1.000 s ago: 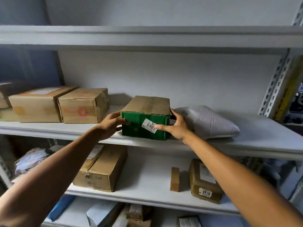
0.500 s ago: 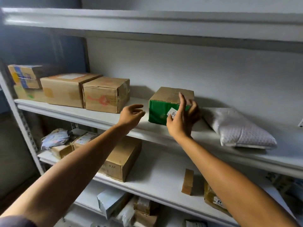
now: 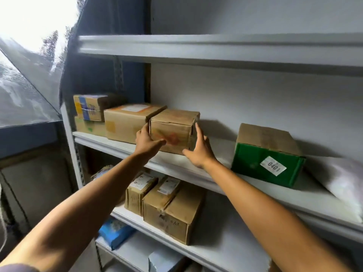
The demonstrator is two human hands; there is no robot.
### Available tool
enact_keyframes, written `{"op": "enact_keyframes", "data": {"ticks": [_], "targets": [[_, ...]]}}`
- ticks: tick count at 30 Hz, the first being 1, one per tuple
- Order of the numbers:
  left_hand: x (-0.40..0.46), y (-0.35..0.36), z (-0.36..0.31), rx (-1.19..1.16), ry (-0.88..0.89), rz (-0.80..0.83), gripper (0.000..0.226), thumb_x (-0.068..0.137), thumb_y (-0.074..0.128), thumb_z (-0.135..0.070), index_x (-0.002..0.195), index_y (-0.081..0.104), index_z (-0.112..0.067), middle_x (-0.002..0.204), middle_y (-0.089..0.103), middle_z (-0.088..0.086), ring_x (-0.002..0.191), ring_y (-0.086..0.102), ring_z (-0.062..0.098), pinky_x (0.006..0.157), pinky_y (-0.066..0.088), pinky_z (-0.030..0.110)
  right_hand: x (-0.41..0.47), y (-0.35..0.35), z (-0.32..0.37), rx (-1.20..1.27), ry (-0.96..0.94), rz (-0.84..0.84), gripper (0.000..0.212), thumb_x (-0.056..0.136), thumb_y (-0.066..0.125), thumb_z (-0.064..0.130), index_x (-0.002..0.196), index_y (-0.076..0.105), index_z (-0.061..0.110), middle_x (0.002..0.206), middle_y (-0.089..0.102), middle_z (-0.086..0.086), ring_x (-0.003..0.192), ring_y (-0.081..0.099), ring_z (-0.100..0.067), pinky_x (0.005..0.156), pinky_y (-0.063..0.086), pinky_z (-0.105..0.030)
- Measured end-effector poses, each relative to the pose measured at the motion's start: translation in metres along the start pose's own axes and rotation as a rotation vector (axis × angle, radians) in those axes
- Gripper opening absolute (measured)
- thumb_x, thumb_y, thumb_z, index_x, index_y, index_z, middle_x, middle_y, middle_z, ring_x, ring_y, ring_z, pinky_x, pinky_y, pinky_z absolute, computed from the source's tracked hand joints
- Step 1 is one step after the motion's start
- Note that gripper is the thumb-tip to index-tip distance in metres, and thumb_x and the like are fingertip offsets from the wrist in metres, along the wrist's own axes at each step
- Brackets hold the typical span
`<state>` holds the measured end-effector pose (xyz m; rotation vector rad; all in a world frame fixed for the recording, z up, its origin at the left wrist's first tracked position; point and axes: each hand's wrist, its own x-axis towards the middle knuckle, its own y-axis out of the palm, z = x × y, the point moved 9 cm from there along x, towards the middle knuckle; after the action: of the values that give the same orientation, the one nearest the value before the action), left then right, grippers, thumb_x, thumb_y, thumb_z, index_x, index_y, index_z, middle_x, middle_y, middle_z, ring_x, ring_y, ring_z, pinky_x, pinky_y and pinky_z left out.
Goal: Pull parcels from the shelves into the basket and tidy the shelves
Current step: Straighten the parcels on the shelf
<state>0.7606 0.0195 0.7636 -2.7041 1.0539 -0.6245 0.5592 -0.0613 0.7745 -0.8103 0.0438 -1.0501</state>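
Parcels line the middle shelf [image 3: 176,163], and the one in hand is a small cardboard box with a red mark [image 3: 173,132], sitting near the shelf's front edge. The left hand [image 3: 147,142] has its fingers laid along the box's left front corner, the thumb across its face; the right hand [image 3: 198,152] lies flat, fingers straight, against its right side. Neither curls round it, so this looks like bracketing before a pull or a nudge. A good move would press both palms in evenly and slide the box straight toward 6 o'clock. At 9 o'clock a larger labelled carton [image 3: 125,122] touches it, so sideways room is shut there. Toward 3 o'clock the shelf is bare up to the green box tagged 0401 [image 3: 265,163]. No basket is in view.
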Motion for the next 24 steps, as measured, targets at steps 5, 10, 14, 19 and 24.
{"op": "enact_keyframes", "data": {"ticks": [5, 10, 14, 19, 24], "targets": [[0.013, 0.008, 0.009, -0.078, 0.005, 0.114, 0.087, 0.071, 0.089, -0.013, 0.143, 0.038, -0.013, 0.122, 0.054, 0.000, 0.114, 0.057, 0.020, 0.079, 0.050, 0.018, 0.018, 0.024, -0.006, 0.112, 0.178, 0.042, 0.113, 0.088, 0.075, 0.030, 0.161, -0.011, 0.025, 0.164, 0.025, -0.008, 0.146, 0.033, -0.031, 0.117, 0.035, -0.043], [0.029, 0.003, 0.023, -0.054, -0.008, 0.130, 0.089, 0.047, 0.089, -0.044, 0.125, 0.053, -0.020, 0.128, 0.052, 0.007, 0.113, 0.057, 0.023, 0.097, 0.056, 0.041, 0.020, 0.024, -0.012, 0.124, 0.214, -0.015, 0.112, 0.079, 0.082, 0.032, 0.163, 0.008, 0.021, 0.159, 0.032, -0.007, 0.143, 0.038, -0.028, 0.117, 0.036, -0.042], [0.037, 0.001, 0.036, -0.040, 0.012, 0.155, 0.072, 0.048, 0.086, -0.050, 0.113, 0.065, -0.029, 0.125, 0.057, 0.007, 0.112, 0.059, 0.024, 0.099, 0.056, 0.042, 0.012, 0.014, -0.018, 0.011, 0.195, -0.060, 0.109, 0.076, 0.084, 0.038, 0.160, 0.015, 0.026, 0.156, 0.037, -0.002, 0.138, 0.043, -0.026, 0.111, 0.041, -0.039], [0.033, 0.000, 0.035, -0.060, 0.002, 0.146, 0.081, 0.053, 0.087, -0.053, 0.124, 0.064, -0.023, 0.124, 0.055, 0.005, 0.111, 0.059, 0.022, 0.106, 0.050, 0.042, 0.002, -0.005, -0.017, 0.021, 0.169, -0.150, 0.099, 0.076, 0.086, 0.038, 0.154, 0.028, 0.023, 0.148, 0.048, -0.002, 0.131, 0.050, -0.023, 0.094, 0.036, -0.024], [0.005, -0.002, 0.034, -0.171, -0.039, 0.146, 0.090, 0.047, 0.084, -0.053, 0.126, 0.049, -0.026, 0.134, 0.045, 0.011, 0.116, 0.058, 0.029, 0.100, 0.054, 0.046, -0.011, -0.011, -0.020, 0.180, 0.164, -0.210, 0.101, 0.075, 0.089, 0.033, 0.154, 0.027, 0.019, 0.153, 0.043, -0.008, 0.140, 0.043, -0.026, 0.103, 0.038, -0.030]]}}
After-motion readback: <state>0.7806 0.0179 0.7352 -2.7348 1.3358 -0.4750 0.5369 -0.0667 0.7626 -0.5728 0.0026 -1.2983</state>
